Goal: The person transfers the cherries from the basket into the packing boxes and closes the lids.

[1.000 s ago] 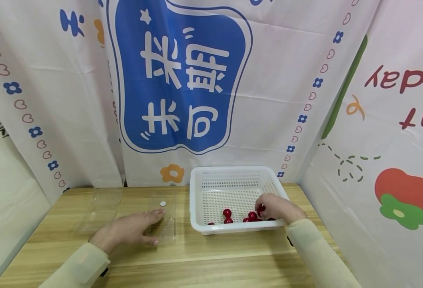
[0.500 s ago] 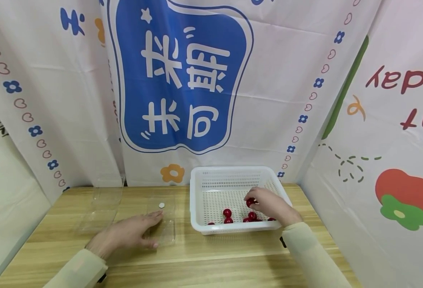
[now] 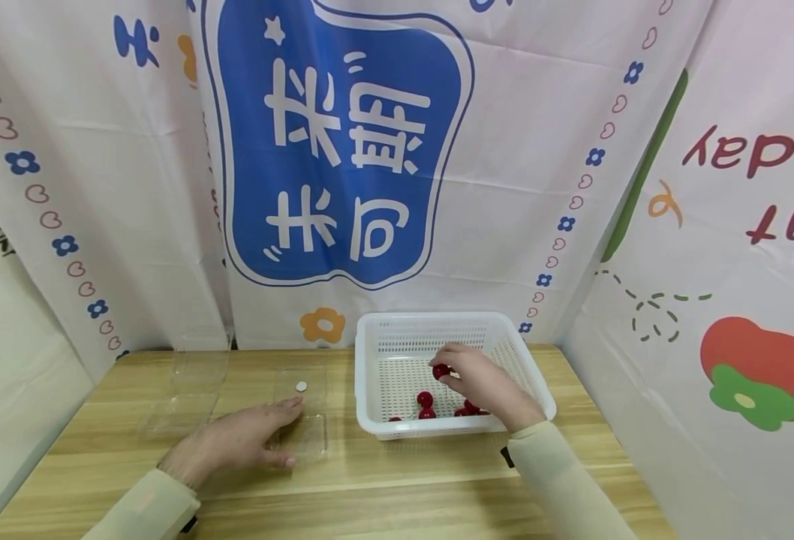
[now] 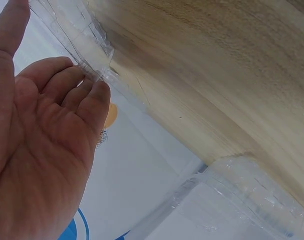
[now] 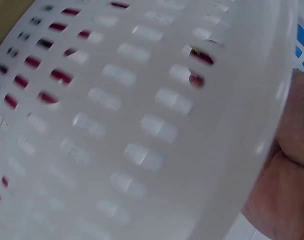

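My right hand (image 3: 481, 379) is over the white basket (image 3: 363, 375), pinching a red cherry (image 3: 440, 371) between thumb and fingers. Several more cherries (image 3: 426, 400) lie along the basket's near side. In the right wrist view, the slotted basket wall (image 5: 157, 125) covers most of the hand (image 5: 287, 190), and red shows through the slots. At the left, my other hand (image 3: 242, 439) rests against a clear plastic box (image 3: 312, 435), its thumb and fingers spread at the near left side. The left wrist view has this hand (image 4: 46, 145) palm towards the camera, fingertips at the clear plastic (image 4: 86, 40).
A second clear plastic box (image 3: 184, 409) stands open further left, its lid raised against the curtain. A small white round piece (image 3: 301, 387) is at the nearer box's far part. The printed curtain (image 3: 505, 187) closes off the wooden table's (image 3: 370, 502) back.
My right hand has lifted a cherry from the basket's near right corner and carried it leftwards over the basket. The left hand has barely moved; the box beside it has slid slightly.
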A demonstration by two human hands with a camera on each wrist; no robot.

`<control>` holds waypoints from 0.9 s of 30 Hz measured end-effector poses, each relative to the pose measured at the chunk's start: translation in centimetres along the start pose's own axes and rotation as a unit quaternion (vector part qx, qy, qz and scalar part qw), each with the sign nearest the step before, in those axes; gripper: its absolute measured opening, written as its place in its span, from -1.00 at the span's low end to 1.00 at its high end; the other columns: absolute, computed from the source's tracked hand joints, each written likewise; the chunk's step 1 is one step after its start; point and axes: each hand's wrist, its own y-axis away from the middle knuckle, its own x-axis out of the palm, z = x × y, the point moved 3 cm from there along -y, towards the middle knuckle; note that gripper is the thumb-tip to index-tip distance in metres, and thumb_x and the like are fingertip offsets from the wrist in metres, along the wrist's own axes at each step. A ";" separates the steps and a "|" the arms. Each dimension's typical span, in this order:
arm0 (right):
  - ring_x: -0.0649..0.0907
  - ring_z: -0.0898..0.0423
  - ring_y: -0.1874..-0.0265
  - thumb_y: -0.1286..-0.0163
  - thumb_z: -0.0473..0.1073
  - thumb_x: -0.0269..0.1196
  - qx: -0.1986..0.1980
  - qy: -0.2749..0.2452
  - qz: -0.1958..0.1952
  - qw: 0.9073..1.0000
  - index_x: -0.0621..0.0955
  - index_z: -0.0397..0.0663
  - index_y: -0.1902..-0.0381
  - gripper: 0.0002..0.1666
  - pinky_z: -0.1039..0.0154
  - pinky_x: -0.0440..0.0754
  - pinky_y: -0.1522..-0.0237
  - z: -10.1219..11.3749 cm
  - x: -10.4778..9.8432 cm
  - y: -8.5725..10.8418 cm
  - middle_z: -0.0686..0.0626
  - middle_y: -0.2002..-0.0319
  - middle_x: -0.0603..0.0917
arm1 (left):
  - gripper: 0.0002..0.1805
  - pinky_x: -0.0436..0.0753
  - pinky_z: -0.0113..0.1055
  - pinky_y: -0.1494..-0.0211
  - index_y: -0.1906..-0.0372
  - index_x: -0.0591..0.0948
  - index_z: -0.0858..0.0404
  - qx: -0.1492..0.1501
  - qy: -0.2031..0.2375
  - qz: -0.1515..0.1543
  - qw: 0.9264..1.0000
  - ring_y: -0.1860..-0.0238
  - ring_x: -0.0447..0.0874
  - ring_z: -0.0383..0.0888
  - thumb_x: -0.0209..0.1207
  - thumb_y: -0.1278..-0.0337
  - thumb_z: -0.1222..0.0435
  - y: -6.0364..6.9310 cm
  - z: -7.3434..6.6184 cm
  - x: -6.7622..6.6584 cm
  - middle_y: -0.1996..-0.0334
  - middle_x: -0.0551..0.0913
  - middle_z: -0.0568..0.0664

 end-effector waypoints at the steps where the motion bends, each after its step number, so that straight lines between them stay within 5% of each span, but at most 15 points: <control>1: 0.88 -0.03 -0.18 -0.63 -0.36 0.50 -0.005 0.000 -0.004 1.000 0.87 -0.11 -0.22 -0.72 0.01 0.95 -0.31 0.3 0.0 -0.1 -0.08 -0.17 0.90 | 0.13 0.42 0.45 -0.84 -0.77 0.40 0.50 0.000 0.000 0.000 1.000 -0.82 0.37 0.45 0.59 -0.40 -0.12 0.0 0.0 0.0 -0.85 0.30 0.40; 27: 0.90 -0.04 -0.22 -0.61 -0.37 0.52 -0.076 -0.075 -0.087 0.990 0.84 -0.15 -0.30 -0.64 0.06 0.95 -0.33 8.2 1.2 -2.5 -0.11 -0.23 0.88 | 0.12 0.43 0.43 -0.83 -0.77 0.42 0.46 -0.010 0.000 0.006 1.000 -0.82 0.38 0.42 0.59 -0.40 -0.13 -0.2 0.1 0.1 -0.85 0.31 0.37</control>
